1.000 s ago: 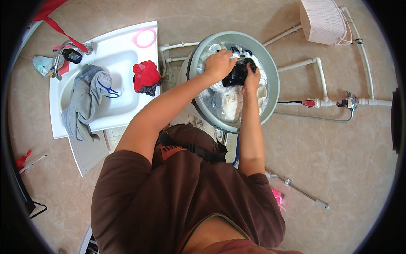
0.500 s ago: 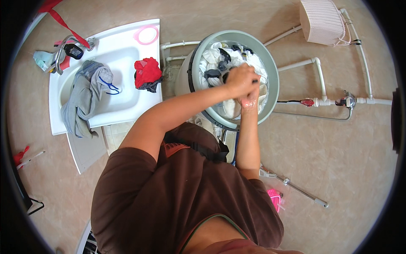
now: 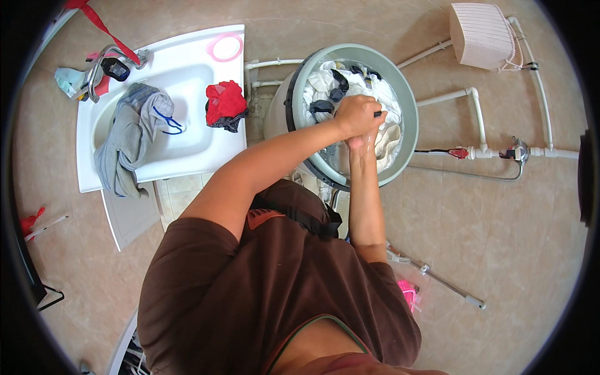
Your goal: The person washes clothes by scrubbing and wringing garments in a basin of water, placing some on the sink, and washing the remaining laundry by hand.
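Note:
My left hand is closed in a fist over a round grey-green tub. Pressed up beneath it is my right hand, wet at the wrist, its fingers mostly covered by the left. A small dark item pokes out at the right of the left fist; the hands hide the rest of it. Below them, white laundry lies in water. Among it are dark pieces of cloth and a cream-coloured piece.
Left of the tub stands a white sink holding a grey garment with a blue cord. Red cloth lies on its right rim, near a pink ring. White pipes and a pale pink basket are at right.
The tub and sink have shifted slightly right in view. My hands remain together, with the left fist lying lower over the right hand. More of the cream cloth shows.

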A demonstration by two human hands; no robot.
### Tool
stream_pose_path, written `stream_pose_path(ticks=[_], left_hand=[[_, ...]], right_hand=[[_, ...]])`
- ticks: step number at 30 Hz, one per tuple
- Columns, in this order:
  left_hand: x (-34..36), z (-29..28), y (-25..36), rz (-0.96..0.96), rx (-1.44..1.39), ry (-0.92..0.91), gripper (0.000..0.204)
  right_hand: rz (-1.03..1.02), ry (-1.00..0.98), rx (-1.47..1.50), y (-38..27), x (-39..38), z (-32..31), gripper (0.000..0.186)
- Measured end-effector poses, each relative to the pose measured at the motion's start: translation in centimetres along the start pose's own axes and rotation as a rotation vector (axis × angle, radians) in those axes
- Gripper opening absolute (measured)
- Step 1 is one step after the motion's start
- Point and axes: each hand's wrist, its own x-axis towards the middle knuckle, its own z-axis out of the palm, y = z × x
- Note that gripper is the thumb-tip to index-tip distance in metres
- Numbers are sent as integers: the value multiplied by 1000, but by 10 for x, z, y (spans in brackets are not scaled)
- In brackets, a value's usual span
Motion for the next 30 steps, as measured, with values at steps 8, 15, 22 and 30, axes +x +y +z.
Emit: stream_pose_path(ticks=[8,15,22,30], left_hand=[[74,-113,-24,-687,-807,307,36],[65,-236,-77,-422,-574,629,28],[-18,-241,-174,-505,468,134,41],[-73,-205,-209,-527,666,-318,47]], right_hand=[[-164,-255,-254,-32,-16,45,58],[-248,-102,-1476,-19,17,-37,68],[-267,-57,-2005,26,42,-42,68],[-225,152,-1395,10,80,-65,24]])
